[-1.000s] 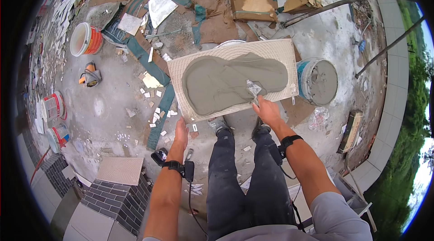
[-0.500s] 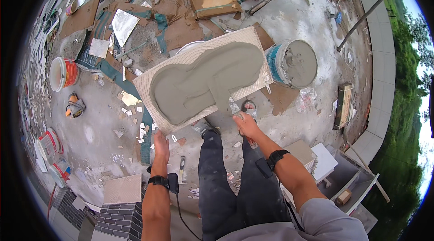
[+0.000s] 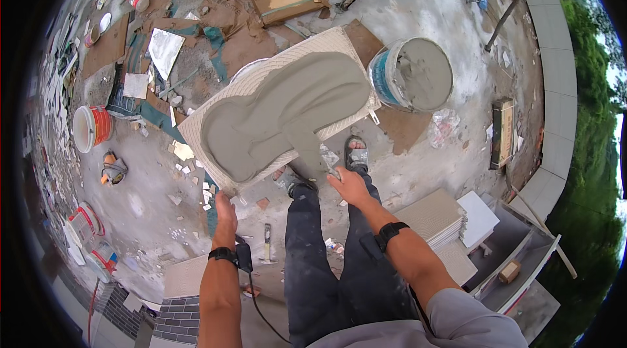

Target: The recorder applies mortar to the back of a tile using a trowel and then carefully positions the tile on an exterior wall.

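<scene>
A person in a grey shirt and dark trousers stood over a ribbed tile [image 3: 338, 42] on a littered concrete floor [image 3: 150, 224], a thick, uneven spread of grey mortar [image 3: 281, 110] covering most of its face. The tile lay at an angle, ahead of the person's sandaled feet [image 3: 357, 154], with a white rim [image 3: 247, 68] showing from beneath its 11 o'clock edge.

The right hand [image 3: 351, 187], between 4 and 5 o'clock from the tile's middle, had its fingers wrapped around the handle of a trowel [image 3: 328, 154], whose mortar-coated blade reached over the tile's near edge. The left hand [image 3: 225, 213] was at the 7 o'clock corner; whether its fingers grasped the tile or merely rested against it could not be told.

Just beside the tile, between 2 and 3 o'clock, stood a teal-and-white bucket [image 3: 385, 80] of mortar. An orange-and-white bucket [image 3: 101, 124] sat at 9 o'clock, a hammer [image 3: 267, 243] lay at 6, and stacked tiles [image 3: 424, 217] were at 4.
</scene>
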`<state>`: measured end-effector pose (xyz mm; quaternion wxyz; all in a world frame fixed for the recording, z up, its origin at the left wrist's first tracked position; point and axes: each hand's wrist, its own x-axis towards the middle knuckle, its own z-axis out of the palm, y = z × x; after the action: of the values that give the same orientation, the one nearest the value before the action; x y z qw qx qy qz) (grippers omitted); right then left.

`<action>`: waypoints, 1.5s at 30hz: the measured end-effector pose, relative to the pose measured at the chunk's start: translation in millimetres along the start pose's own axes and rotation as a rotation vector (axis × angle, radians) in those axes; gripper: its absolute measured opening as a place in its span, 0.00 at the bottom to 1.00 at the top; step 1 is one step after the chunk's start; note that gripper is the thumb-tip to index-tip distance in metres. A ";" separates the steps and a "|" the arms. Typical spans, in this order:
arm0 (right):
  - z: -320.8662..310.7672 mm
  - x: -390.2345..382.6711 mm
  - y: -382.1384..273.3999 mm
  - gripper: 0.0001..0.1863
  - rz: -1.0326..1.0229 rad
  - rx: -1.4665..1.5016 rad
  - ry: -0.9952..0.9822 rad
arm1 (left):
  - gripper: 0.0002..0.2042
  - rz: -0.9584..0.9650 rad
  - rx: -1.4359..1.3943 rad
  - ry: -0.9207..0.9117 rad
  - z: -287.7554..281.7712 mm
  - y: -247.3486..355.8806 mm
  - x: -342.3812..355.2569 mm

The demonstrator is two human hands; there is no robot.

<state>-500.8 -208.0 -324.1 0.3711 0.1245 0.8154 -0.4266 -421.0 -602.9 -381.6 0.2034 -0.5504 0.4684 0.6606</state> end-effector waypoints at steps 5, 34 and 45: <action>-49.6 11.3 46.7 0.19 0.009 -0.323 0.353 | 0.39 0.029 0.016 0.139 -22.4 -4.7 11.6; -292.2 226.6 -11.2 0.23 -0.254 -0.483 0.180 | 0.30 0.099 0.052 0.311 23.6 -26.3 29.8; -91.3 60.9 67.5 0.14 0.030 0.263 -0.080 | 0.36 0.094 0.049 0.134 2.3 -2.3 -6.4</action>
<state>-553.6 -102.1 -375.1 0.3902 0.1672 0.7349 -0.5288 -418.4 -598.3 -376.8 0.1541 -0.5656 0.5221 0.6195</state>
